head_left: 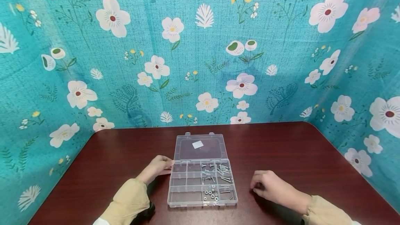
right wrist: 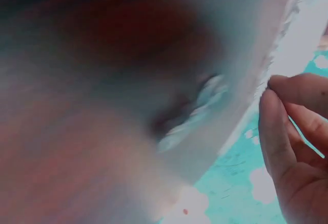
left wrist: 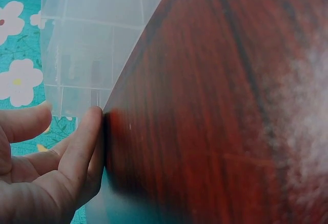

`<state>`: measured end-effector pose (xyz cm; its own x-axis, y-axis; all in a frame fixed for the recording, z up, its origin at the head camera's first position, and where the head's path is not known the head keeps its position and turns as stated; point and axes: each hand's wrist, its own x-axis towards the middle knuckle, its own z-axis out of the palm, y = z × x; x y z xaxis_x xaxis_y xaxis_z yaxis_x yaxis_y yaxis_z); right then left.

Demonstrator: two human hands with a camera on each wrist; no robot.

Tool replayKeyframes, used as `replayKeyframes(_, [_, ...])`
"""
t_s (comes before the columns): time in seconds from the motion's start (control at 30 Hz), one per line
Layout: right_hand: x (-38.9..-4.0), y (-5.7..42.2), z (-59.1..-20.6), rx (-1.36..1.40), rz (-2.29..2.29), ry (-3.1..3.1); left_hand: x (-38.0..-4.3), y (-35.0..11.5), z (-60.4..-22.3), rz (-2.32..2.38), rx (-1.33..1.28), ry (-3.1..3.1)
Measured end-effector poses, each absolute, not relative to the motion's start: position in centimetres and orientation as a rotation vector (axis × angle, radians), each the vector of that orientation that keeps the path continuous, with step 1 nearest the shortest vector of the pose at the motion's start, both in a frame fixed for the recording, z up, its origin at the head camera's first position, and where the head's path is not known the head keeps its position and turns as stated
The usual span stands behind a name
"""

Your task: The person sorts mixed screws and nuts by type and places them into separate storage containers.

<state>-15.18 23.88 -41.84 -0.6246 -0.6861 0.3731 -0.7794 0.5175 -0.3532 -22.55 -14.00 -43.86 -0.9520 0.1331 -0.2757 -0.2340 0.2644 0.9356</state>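
A clear plastic compartment box [head_left: 186, 202] lies on the table with its lid [head_left: 200, 150] folded back. Screws [head_left: 225, 179] fill several of its right-hand cells, and hex nuts [head_left: 212, 196] lie in a front cell. On the box's left side, near the hinge, my left hand [head_left: 159, 165] touches the wall with extended fingers. The left wrist view shows a fingertip [left wrist: 94, 112] right at the box, the thumb held apart. Right of the box, low over the table, is my right hand [head_left: 270, 185], its fingers curled. Its thumb and index tips meet in the right wrist view, with nothing visible between.
The dark red-brown wooden table [head_left: 125, 145] extends around the box on all sides. A teal floral cloth [head_left: 200, 61] rises behind the table and along both sides. A small white label [head_left: 197, 144] is on the lid. The right wrist view is heavily blurred.
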Motion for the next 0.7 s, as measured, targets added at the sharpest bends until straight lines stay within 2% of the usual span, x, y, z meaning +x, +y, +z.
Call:
replayKeyframes(0.2, [-15.3, 20.3, -40.4, 1.325, 0.798, -2.437, -24.3, -15.1, -46.8, 1.786, 0.059, 2.184])
replayKeyframes(0.47, [-15.2, 16.0, -39.4, 1.415, 0.816, -2.357, -22.5, -13.9, -43.4, 1.734, -0.063, 2.241])
replayKeyframes(0.7, [-15.1, 14.0, -39.7, 1.462, 0.824, -2.452, -22.1, -13.8, -43.1, 1.748, -0.104, 2.230])
